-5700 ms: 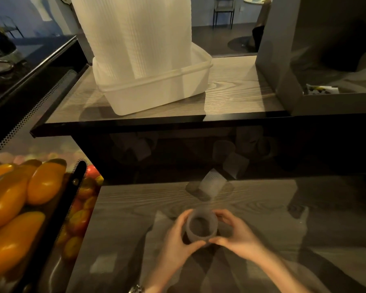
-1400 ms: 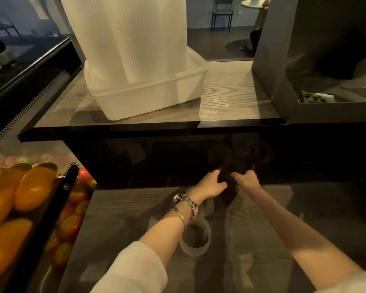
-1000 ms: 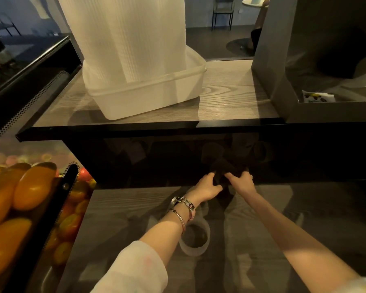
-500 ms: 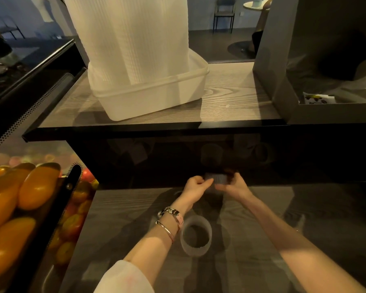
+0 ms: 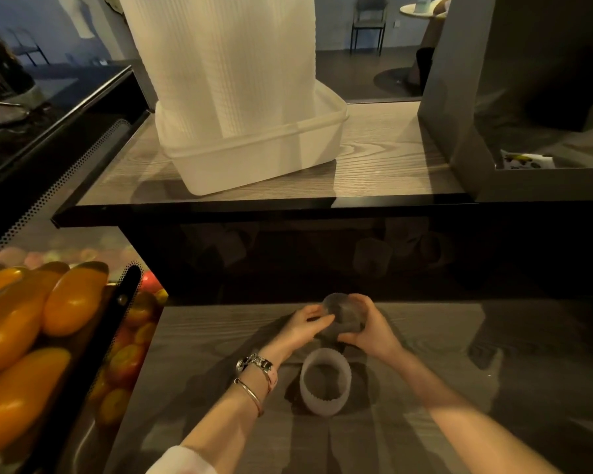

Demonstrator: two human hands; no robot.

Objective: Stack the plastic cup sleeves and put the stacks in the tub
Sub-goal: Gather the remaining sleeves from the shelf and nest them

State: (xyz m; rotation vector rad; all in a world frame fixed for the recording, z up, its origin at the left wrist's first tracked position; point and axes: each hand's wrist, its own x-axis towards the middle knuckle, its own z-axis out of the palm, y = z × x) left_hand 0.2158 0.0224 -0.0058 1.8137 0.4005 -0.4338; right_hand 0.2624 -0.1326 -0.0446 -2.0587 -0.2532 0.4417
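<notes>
The cup sleeve (image 5: 343, 318) in hand is a translucent ribbed ring held clear of the bench (image 5: 425, 336), clasped from both sides: the left hand (image 5: 305, 325) curls its fingers (image 5: 317, 319) round the near-left wall, and the right hand (image 5: 368, 331) wraps the right wall and far rim. This two-sided hold presumably keeps the flimsy ring round and lets its opening be aligned. Directly below the fingers and nearer the person, the standing sleeve (image 5: 325, 383) rests upright on the bench, mouth upward, placed to receive the held one. Beyond the fingers, in the dark recess under the upper shelf (image 5: 384, 159), faint loose sleeves (image 5: 372, 256) await collection. Farther up and left, the tub (image 5: 254, 155) sits on that shelf, already holding tall white stacks (image 5: 220, 56). Well left of the fingers lies a tray of yellow and red fruit (image 5: 31, 323).
</notes>
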